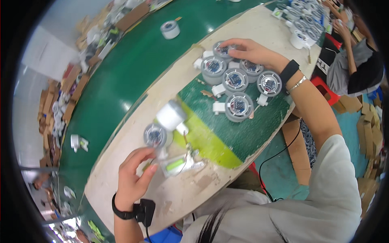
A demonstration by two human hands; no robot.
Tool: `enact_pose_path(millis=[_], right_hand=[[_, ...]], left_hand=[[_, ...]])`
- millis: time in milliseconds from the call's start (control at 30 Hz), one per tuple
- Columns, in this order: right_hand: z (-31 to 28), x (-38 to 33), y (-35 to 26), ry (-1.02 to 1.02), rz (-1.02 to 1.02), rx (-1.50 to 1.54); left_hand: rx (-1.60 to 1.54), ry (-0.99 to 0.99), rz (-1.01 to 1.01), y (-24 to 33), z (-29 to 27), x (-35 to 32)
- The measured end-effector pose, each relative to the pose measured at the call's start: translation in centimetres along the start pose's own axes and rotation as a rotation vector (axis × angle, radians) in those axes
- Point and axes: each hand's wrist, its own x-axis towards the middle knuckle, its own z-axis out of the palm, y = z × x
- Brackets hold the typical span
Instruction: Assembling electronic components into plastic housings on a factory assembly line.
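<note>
My right hand (pixel 255 53) reaches to the far end of a cluster of round grey-and-white devices. Its thumb and fingers are on the rim of one round device (pixel 222 49), which has a circuit board under its clear face. Several similar devices sit close by, such as the nearest one (pixel 238 106), with a white side stub. My left hand (pixel 135 172) has its fingers curved and apart, beside another round device (pixel 154 135). Against that one a white cylindrical housing (pixel 171 115) lies tilted. Just right of my left fingertips is a clear bag with a green label (pixel 175 165).
Beyond the pale board (pixel 121 150) runs a green conveyor belt (pixel 109 93), carrying a white device (pixel 170 29). More devices (pixel 304 24) are heaped at the far right, near other people. A cardboard box (pixel 297 150) of grey rings stands below my right arm, beside a black cable (pixel 279 153).
</note>
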Motion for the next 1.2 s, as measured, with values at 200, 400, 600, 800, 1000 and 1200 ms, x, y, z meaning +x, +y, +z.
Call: enact_pose_path(millis=[200,400,600,800,1000,1200], right_hand=[[5.7,0.4,-1.4,0.007,-0.129,0.046],[10.5,1.7,-4.6,-0.019,-0.022,0.019],[10.6,1.0,-2.9,0.031,-0.056,0.047],[10.8,2.3,-1.9,-0.063,-0.032,0.112],[10.1,3.5,-1.4,0.009,-0.101,0.019],[8.4,4.2,-0.9,0.028,-0.194,-0.111]], left_hand=[[-0.151,0.064,-0.063,-1.5,-0.8,-4.8],[-0.125,0.221,-0.090,-3.7,-2.7,-13.6],[0.054,0.344,-0.164,-4.7,-4.4,-23.3],[0.061,0.933,-0.464,-6.4,-6.9,-36.3],[-0.165,1.589,-0.463,-10.5,-10.8,-48.6],[-0.101,1.435,-0.981,-18.1,-7.9,-55.5]])
